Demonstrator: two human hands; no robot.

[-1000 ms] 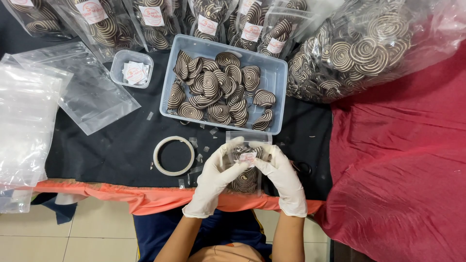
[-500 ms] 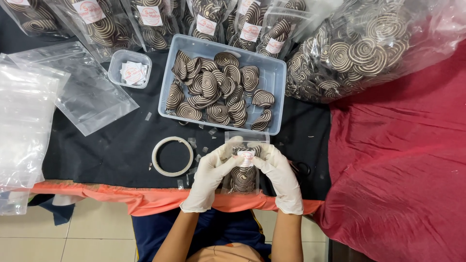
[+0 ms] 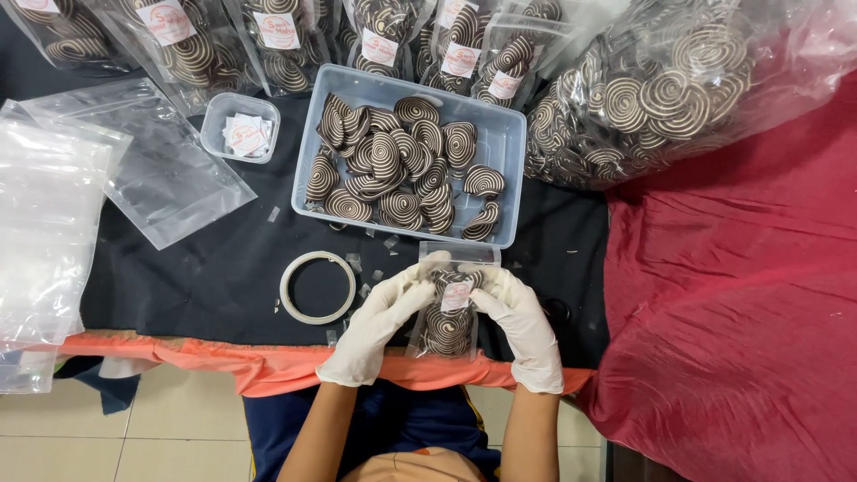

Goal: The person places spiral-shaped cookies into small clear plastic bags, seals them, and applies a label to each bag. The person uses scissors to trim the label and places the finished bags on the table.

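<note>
Both gloved hands, left hand and right hand, still pinch the cookie pouch (barely shifted).

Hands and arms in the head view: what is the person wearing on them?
Both the left hand and the right hand wear thin, white disposable gloves, wrinkled at the fingers and ending in loose cuffs at the wrists. Above the cuffs the forearms are bare: no sleeves, watch or bands show. The gloves carry no markings.

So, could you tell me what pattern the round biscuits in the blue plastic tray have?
Dark brown and cream spiral swirls on the round biscuits, clearest in the head view.
</note>
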